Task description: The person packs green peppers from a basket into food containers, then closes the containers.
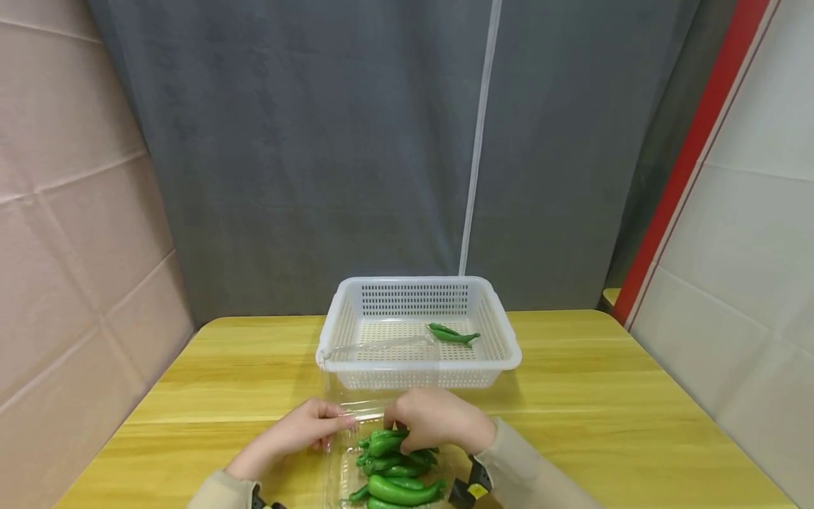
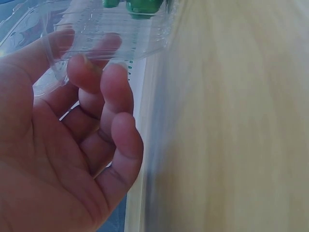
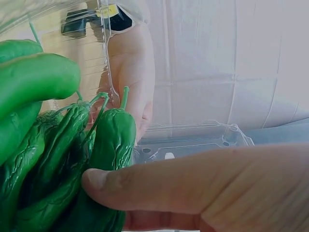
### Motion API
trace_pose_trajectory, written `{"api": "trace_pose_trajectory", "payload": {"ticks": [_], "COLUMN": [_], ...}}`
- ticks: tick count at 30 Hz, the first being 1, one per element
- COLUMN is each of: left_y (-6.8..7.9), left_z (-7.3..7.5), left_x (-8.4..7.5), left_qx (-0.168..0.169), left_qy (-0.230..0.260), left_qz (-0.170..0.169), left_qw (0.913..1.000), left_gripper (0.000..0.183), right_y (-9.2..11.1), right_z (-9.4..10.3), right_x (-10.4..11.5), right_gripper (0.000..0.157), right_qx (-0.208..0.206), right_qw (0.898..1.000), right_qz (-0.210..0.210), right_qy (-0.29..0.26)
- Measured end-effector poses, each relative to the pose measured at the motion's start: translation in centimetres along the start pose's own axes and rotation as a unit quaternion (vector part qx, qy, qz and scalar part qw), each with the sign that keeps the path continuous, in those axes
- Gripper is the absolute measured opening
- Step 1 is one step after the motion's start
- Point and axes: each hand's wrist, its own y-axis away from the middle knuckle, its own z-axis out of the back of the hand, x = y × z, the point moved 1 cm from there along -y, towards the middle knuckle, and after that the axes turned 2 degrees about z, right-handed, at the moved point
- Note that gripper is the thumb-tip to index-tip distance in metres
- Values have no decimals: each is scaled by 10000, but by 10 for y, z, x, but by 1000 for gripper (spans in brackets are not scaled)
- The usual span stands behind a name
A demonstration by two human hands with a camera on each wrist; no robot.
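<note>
A clear plastic clamshell box (image 1: 335, 470) lies on the table at the front with several green chili peppers (image 1: 403, 490) in it. My left hand (image 1: 311, 426) pinches the box's left edge near the hinge; in the left wrist view the thumb and index finger are at the clear plastic, the other fingers loosely bent. Reaching into the box from the right, my right hand (image 1: 439, 418) grips a green chili pepper (image 3: 115, 137) at the back of the pile. Its thumb presses on the pepper's side, and the other fingers are mostly hidden behind it.
Behind the box stands a white plastic basket (image 1: 502, 332) with a few green chili peppers (image 1: 453, 335) inside. The raised clear lid (image 1: 381, 351) overlaps the basket's front in the head view. Wooden table (image 1: 572, 396) extends to both sides, with a grey curtain (image 1: 318, 155) behind.
</note>
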Motion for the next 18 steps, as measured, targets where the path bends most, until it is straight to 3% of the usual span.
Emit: {"api": "trace_pose_trajectory", "payload": {"ticks": [18], "left_y": [2], "left_z": [0], "left_x": [-3], "left_qx": [48], "left_qy": [249], "left_qz": [-21], "left_qw": [9997], "left_gripper": [28], "right_y": [1], "right_z": [2], "right_x": [1], "right_gripper": [23], "right_qx": [183], "right_qw": [9996], "right_qz": [-87], "right_qy": [-218]}}
